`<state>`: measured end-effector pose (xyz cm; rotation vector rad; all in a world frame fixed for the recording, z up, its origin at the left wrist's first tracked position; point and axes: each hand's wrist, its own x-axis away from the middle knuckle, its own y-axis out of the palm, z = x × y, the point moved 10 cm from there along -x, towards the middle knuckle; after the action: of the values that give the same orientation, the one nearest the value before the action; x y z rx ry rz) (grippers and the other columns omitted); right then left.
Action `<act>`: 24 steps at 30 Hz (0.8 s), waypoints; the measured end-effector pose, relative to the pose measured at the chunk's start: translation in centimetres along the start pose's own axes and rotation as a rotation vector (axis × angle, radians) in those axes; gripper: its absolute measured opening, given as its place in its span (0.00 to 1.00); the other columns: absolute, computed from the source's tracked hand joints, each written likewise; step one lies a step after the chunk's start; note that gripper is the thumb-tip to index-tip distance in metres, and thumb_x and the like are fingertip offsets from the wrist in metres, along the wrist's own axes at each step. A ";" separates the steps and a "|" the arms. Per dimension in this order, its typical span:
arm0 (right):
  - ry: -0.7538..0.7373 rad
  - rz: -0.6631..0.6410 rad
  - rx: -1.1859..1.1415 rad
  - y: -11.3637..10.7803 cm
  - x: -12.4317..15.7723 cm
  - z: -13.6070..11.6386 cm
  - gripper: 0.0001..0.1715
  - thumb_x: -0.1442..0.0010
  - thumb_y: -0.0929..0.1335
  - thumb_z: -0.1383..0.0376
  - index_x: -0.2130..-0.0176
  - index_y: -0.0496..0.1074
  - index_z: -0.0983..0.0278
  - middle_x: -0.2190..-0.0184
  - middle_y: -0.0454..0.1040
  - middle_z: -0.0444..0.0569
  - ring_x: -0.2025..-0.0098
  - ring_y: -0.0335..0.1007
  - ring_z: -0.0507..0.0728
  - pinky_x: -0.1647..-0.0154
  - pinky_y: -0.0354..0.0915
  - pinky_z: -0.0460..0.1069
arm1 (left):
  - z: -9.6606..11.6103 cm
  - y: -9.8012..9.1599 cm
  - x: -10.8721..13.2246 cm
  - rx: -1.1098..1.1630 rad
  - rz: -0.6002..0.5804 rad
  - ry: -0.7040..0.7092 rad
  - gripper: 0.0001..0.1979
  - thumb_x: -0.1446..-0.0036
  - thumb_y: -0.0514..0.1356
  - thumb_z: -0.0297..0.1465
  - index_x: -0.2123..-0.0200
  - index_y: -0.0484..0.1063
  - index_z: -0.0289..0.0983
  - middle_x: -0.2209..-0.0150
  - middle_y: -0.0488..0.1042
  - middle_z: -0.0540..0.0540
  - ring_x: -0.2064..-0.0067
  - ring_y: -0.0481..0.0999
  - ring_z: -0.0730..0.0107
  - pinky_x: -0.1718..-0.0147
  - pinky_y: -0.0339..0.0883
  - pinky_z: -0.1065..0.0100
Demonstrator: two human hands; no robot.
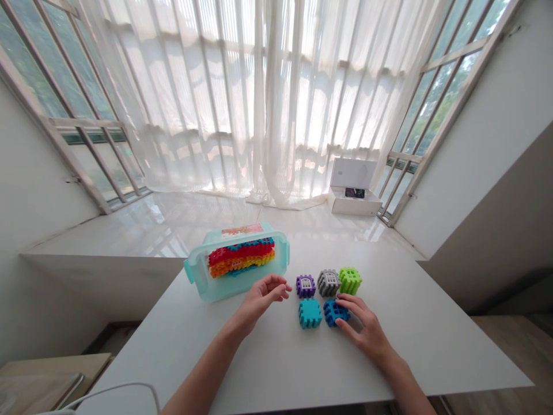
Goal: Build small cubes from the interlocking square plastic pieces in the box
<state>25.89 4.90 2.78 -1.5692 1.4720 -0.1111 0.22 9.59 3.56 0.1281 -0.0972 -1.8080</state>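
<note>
My right hand (367,327) has its thumb and fingers around the right side of a blue cube of interlocking plastic panels (331,312), which rests on the table. To its left stands a turquoise cube (310,313). Behind these two are a purple cube with a white window piece (305,285), a grey cube with a white window piece (329,282) and a lime green cube (349,280). My left hand (264,295) is empty, fingers loosely curved and apart, above the table between the plastic bin and the purple cube.
A pale turquoise bin (224,288) lies tipped toward me, with red, orange, yellow and blue panels (242,257) inside. All of this is on a white table (268,369). Beyond it, an open white box (355,204) with a dark device stands on the sill. A white cable (129,385) loops at lower left.
</note>
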 end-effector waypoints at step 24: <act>0.009 -0.031 -0.014 0.3 -0.1 -0.3 0.19 0.39 0.70 0.61 0.48 0.73 0.61 0.45 0.72 0.57 0.44 0.71 0.65 0.44 0.71 0.60 | 0.3 0.2 0.1 -0.042 -0.008 0.004 0.14 0.44 0.65 0.41 0.62 0.73 0.36 0.61 0.79 0.43 0.63 0.75 0.67 0.61 0.67 0.67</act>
<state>25.47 4.91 2.76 -1.6049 1.4579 -0.1265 0.33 9.50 3.90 0.1021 -0.0561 -1.8164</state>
